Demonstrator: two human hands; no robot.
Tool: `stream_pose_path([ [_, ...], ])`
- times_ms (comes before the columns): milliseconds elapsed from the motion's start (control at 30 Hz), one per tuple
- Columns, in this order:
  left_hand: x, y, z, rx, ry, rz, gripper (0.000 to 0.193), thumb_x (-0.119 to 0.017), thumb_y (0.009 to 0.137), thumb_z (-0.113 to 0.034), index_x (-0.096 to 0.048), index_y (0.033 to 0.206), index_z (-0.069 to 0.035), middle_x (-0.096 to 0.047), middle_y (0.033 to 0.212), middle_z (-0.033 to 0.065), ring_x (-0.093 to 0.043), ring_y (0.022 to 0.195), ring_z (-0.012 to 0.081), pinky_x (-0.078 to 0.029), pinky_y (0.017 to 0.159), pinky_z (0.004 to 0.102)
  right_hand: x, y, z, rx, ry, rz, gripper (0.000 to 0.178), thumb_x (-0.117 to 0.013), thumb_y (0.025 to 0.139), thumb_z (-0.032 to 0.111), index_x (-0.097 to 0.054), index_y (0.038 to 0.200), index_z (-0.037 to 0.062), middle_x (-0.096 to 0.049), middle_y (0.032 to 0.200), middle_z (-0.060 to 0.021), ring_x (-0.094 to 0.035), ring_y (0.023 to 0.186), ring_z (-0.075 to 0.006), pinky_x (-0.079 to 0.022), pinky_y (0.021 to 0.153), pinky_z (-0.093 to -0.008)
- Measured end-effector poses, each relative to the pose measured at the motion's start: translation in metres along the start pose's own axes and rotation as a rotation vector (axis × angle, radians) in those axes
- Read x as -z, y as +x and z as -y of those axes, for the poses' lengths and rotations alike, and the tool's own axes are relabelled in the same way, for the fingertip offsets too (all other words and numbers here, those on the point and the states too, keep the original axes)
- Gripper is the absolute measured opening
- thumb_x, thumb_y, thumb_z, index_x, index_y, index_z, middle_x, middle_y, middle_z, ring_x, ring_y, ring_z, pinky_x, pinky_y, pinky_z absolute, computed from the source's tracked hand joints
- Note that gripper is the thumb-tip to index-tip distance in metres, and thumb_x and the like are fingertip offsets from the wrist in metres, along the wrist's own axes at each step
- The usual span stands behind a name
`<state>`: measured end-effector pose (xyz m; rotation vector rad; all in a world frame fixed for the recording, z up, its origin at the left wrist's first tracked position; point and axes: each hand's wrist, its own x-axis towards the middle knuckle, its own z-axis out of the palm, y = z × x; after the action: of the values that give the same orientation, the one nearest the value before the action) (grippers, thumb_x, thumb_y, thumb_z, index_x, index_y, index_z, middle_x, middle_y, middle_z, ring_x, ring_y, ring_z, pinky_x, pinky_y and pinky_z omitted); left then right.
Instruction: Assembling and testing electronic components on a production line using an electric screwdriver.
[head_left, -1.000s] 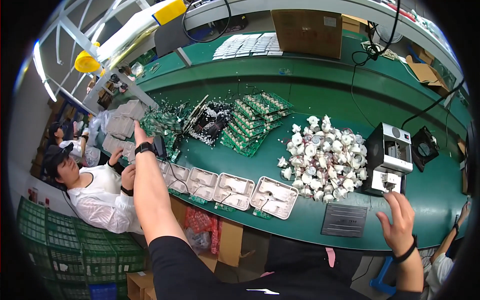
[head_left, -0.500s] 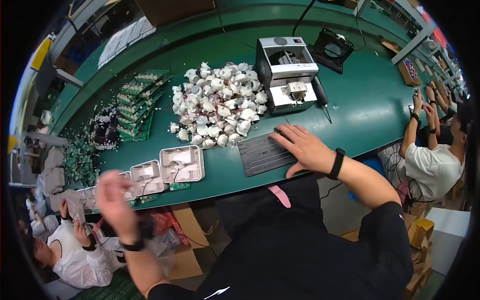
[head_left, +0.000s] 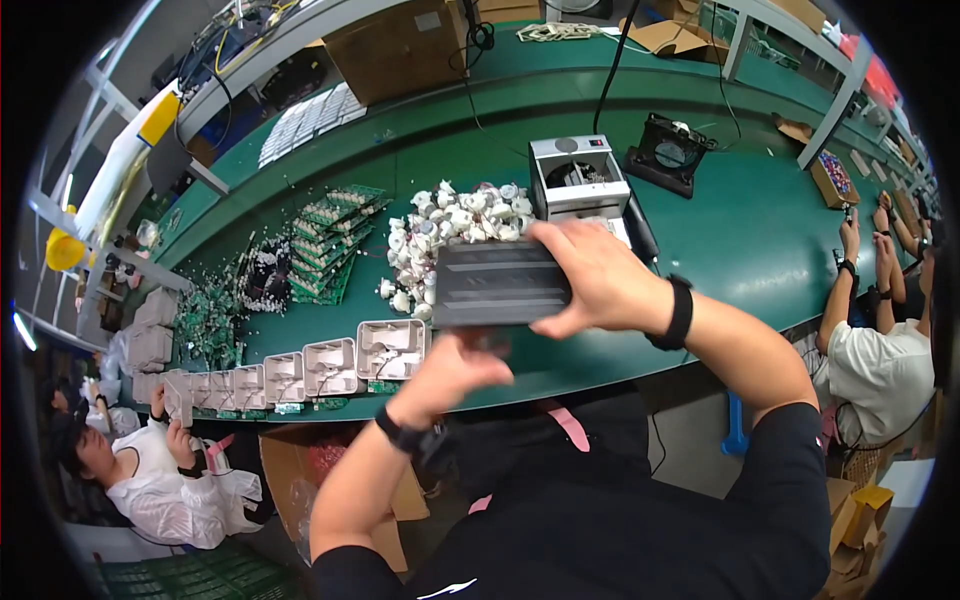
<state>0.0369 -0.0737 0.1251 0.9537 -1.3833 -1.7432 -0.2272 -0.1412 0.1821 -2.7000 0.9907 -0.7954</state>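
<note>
A dark grey rectangular plate with long grooves (head_left: 503, 284) is raised above the bench. My right hand (head_left: 598, 275) grips its right end, fingers over the far edge and thumb at the near corner. Just under the plate's near left edge is my left hand (head_left: 448, 378), thumb stretched out to the right and apart from the fingers. Its fingertips are blurred and partly hidden by the plate, so contact with it is unclear. Behind the plate lies a heap of white round parts with wires (head_left: 465, 213), partly covered by it.
Light plastic housings (head_left: 390, 350) line the bench's near edge, with green circuit boards (head_left: 330, 250) beyond them. A silver-and-black machine (head_left: 580, 170) stands behind my right hand, a black fan (head_left: 668, 155) to its right. A co-worker (head_left: 160, 475) sits left; others (head_left: 870, 370) work right.
The grooved plate, flat on the bench under my right hand before, is now lifted and gripped. My left hand has swung right from above the housings to the plate. The view has shifted.
</note>
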Motion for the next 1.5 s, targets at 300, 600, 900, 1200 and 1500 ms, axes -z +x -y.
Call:
stream_pose_path([
  [300, 0.114, 0.18, -0.124, -0.573, -0.453, -0.12, 0.091, -0.089, 0.08, -0.035, -0.037, 0.152, -0.017, -0.052, 0.147, 0.0084, -0.047, 0.14, 0.029, -0.034, 0.12, 0.0464, 0.036, 0.126, -0.043, -0.13, 0.105, -0.438, 0.098, -0.086, 0.074, 0.048, -0.041, 0.146, -0.0012, -0.063, 0.126, -0.0275, -0.061, 0.119, -0.0401, -0.049, 0.103, -0.0447],
  [600, 0.235, 0.332, -0.08, -0.12, 0.639, -0.949, 0.083, -0.095, 0.068, -0.038, -0.05, 0.129, -0.003, -0.066, 0.124, 0.0152, -0.063, 0.111, 0.0261, -0.051, 0.096, 0.0428, 0.057, -0.058, -0.076, -0.668, 0.325, -0.52, 0.059, -0.075, 0.082, 0.006, -0.051, 0.134, -0.0044, -0.068, 0.115, -0.0162, -0.065, 0.107, -0.0247, -0.049, 0.099, -0.0367],
  [900, 0.233, 0.284, -0.135, -0.171, 0.441, -0.649, 0.08, -0.091, 0.073, -0.024, -0.047, 0.137, 0.0, -0.063, 0.13, 0.0129, -0.062, 0.118, 0.0259, -0.05, 0.103, 0.039, 0.045, -0.085, -0.102, -0.723, 0.423, -0.48, 0.049, -0.074, 0.087, 0.007, -0.054, 0.13, -0.003, -0.069, 0.107, -0.0142, -0.067, 0.096, -0.0214, -0.053, 0.089, -0.0339],
  [1200, 0.031, 0.15, -0.165, -0.584, -0.111, 0.094, 0.116, -0.094, 0.067, -0.031, -0.026, 0.159, -0.013, -0.042, 0.156, 0.0137, -0.043, 0.143, 0.0351, -0.034, 0.12, 0.0544, 0.03, 0.03, -0.057, -0.494, 1.445, -0.259, 0.047, -0.058, 0.105, 0.024, -0.044, 0.142, -0.001, -0.066, 0.113, -0.0113, -0.07, 0.09, -0.0177, -0.058, 0.08, -0.0307],
  [1500, -0.009, 0.116, -0.169, -0.605, -0.276, 0.231, 0.115, -0.091, 0.07, -0.027, -0.022, 0.16, -0.01, -0.043, 0.154, 0.017, -0.043, 0.143, 0.0354, -0.036, 0.119, 0.0541, 0.081, 0.059, -0.008, -0.316, 1.497, -0.03, 0.039, -0.063, 0.103, 0.028, -0.052, 0.126, -0.0018, -0.068, 0.095, -0.0101, -0.067, 0.061, -0.0152, -0.057, 0.059, -0.0272],
])
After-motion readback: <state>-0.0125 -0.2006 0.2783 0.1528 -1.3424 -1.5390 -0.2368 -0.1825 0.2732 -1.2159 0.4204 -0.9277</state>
